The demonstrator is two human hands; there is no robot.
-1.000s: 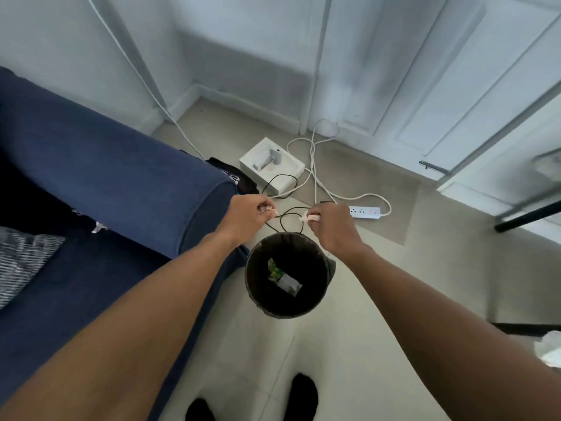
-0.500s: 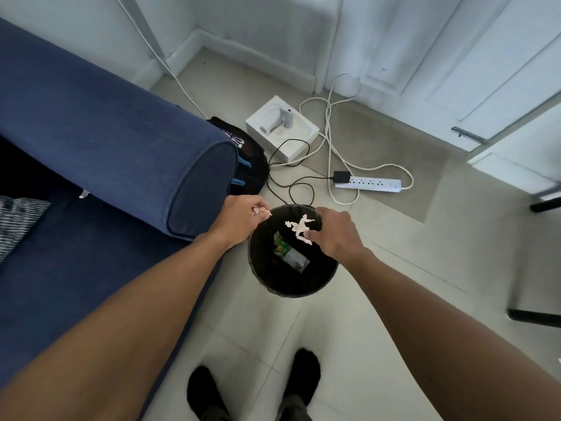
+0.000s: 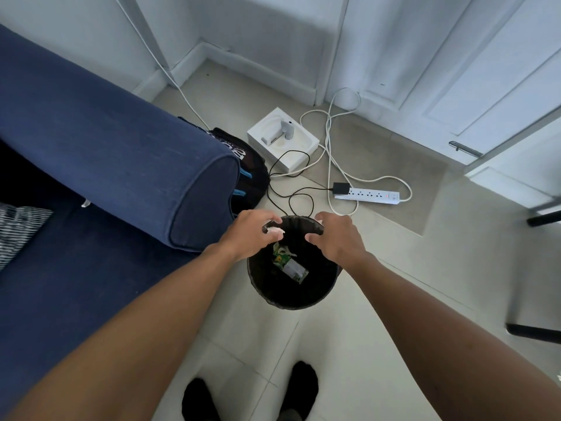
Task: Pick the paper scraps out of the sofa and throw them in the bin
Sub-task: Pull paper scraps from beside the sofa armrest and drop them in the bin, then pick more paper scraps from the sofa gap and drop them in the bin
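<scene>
A round black bin (image 3: 263, 288) stands on the tiled floor beside the blue sofa (image 3: 127, 165). Both my hands hover over its mouth. My left hand (image 3: 250, 233) is over the near-left rim, with a small white paper scrap (image 3: 275, 230) between its thumb and fingers. My right hand (image 3: 338, 238) is over the right rim, fingers spread and holding nothing. Inside the bin lie a green-and-white wrapper (image 3: 290, 264) and a pale scrap (image 3: 285, 250). One small white scrap (image 3: 86, 203) sits in the crease where the sofa seat meets the armrest.
Behind the bin, a white power strip (image 3: 373, 196) and looping cables lie on the floor, with a white box (image 3: 282, 141) and a black bag (image 3: 250, 165) against the armrest. A striped cushion (image 3: 18, 226) rests on the seat. My feet (image 3: 200, 399) stand just before the bin.
My hands have come down over the bin. The white scraps held in my right hand are gone from it and its fingers have spread open. My left hand has loosened.
</scene>
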